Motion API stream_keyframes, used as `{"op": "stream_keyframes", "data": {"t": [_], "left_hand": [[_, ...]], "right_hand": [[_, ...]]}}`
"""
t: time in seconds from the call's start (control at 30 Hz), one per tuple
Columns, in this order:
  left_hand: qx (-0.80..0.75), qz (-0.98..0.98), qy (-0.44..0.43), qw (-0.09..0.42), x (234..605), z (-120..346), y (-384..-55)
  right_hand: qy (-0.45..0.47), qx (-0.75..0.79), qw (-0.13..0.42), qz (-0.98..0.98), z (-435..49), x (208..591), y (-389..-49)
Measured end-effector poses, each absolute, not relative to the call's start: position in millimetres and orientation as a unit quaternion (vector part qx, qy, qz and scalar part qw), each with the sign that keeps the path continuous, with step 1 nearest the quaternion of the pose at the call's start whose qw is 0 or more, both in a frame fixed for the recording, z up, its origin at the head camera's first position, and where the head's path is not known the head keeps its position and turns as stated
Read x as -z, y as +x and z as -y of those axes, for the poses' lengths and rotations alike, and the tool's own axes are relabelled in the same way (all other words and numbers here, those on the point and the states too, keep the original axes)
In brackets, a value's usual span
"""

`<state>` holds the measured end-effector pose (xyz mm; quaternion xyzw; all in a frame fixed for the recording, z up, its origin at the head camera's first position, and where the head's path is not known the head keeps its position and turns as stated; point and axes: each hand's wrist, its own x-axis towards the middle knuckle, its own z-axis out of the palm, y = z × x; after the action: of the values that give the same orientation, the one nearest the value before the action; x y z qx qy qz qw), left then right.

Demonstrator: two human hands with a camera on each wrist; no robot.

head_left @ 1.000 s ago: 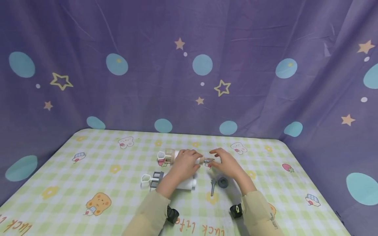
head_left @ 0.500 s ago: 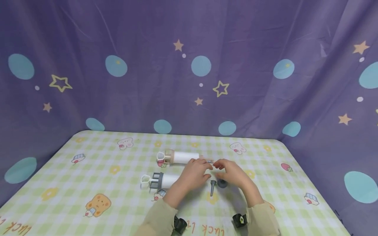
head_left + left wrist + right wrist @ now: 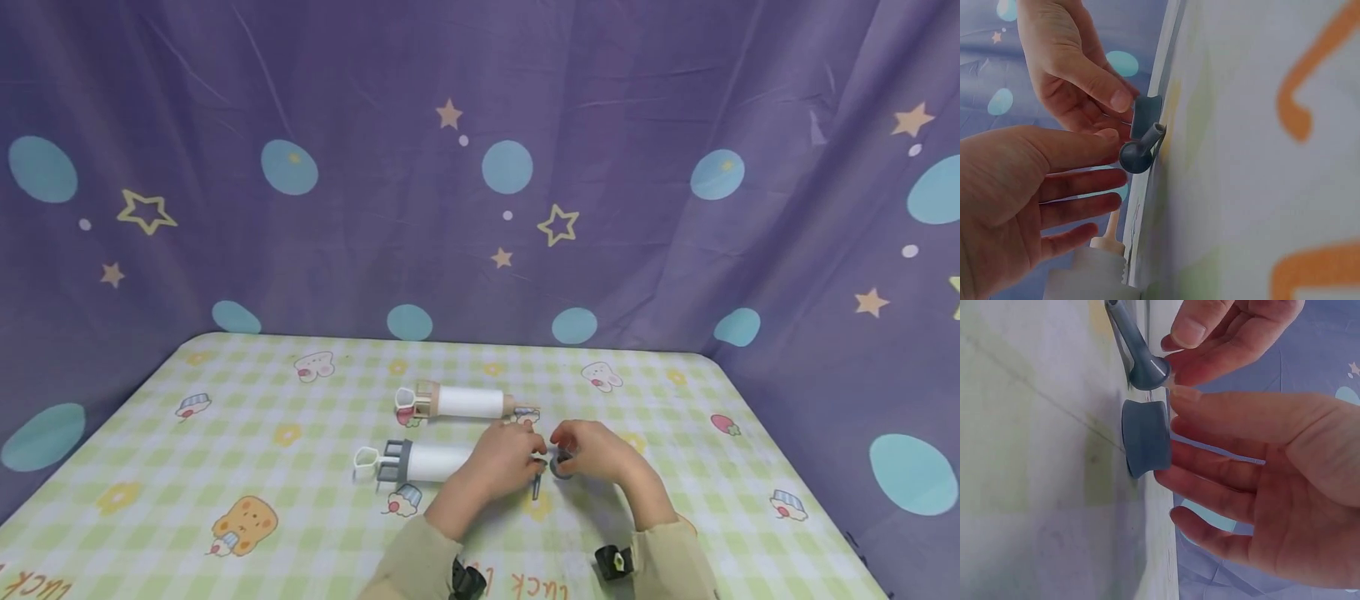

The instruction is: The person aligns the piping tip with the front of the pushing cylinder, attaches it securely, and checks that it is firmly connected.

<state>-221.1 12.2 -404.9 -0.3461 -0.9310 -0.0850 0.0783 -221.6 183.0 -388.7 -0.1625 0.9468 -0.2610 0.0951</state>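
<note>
Actually, from above the two hands hide much of what they're at, yet the wrist views lay it bare: the grey nozzle (image 3: 1138,353) has a rounded head and a narrow hollow stem, and the grey ring (image 3: 1147,437) beside it has a waisted side. Both are on the counter (image 3: 315,517), near each other between the hands. The left hand (image 3: 504,461) has its fingers spread and fairly straight, thumb close to the nozzle's head; whether it touches I can't tell. The right hand (image 3: 596,452) reaches about the ring with loosely extended fingers, without any grip I can make out. The left wrist view also catches a beige tip past a white barrel end. For room, checked cloth runs from the right hand to the counter's right edge, and another broad stretch lies to the left; the far edge, well beyond the hands, meets a purple curtain (image 3: 637,250). What crowds the left hand is the grey-trimmed syringe (image 3: 435,461), its front end hidden behind that hand. Farther off lies the beige-trimmed syringe (image 3: 470,402), roughly parallel, its tip pointing right. Black wrist devices (image 3: 467,581) sit by both sleeves (image 3: 420,560).
</note>
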Motion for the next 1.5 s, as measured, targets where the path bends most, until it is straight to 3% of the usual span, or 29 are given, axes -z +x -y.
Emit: {"op": "stream_keyframes", "data": {"t": [0.83, 1.5], "left_hand": [[0.103, 0.94, -0.322, 0.039, 406.6, -15.2, -218.7], [0.085, 0.937, -0.331, 0.079, 394.2, -1.1, -222.6]], "right_hand": [[-0.203, 0.244, 0.103, -0.943, -183.7, 393.6, -220.6], [-0.168, 0.259, 0.076, -0.948, -181.0, 392.4, -223.4]]}}
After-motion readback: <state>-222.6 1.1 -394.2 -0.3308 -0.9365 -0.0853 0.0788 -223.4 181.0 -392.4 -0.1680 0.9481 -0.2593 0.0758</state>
